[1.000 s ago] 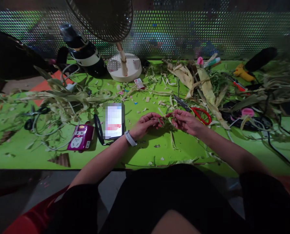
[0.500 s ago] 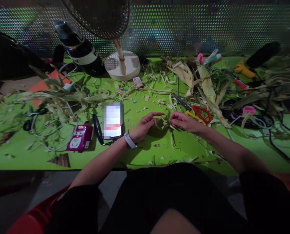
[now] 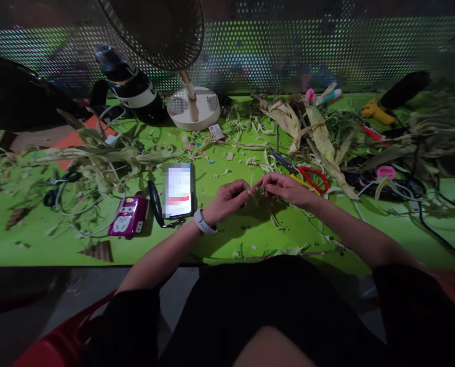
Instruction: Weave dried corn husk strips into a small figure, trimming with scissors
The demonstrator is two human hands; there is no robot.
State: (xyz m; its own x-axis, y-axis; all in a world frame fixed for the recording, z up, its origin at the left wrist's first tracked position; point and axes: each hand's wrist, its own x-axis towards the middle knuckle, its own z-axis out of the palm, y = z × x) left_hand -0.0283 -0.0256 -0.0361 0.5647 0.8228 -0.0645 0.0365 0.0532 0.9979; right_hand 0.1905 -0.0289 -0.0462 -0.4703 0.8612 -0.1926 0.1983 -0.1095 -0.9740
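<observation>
My left hand (image 3: 230, 199), with a pale watch on its wrist, pinches a thin corn husk strip (image 3: 254, 197) between thumb and forefinger. Facing it, my right hand (image 3: 283, 187) has its fingertips closed on the same small bunch of husk strips, partly hidden by the fingers. Loose strip ends (image 3: 276, 219) hang below toward the table. Just beyond my right hand lie red-handled scissors (image 3: 314, 178) and a yellow-handled tool (image 3: 302, 182). A phone (image 3: 179, 191) with a lit screen lies left of my left hand.
A fan (image 3: 192, 109) and a dark bottle (image 3: 135, 92) stand at the back. Dried corn husks (image 3: 323, 132) lie at the right, near a yellow glue gun (image 3: 378, 111). A purple power socket (image 3: 130, 216), its cable and black scissors (image 3: 61, 183) are on the left.
My left hand's forefinger, stretched out before, has curled in, and the hand now pinches a pale strip. The right fingertips have shifted slightly left and up. The view has shifted slightly.
</observation>
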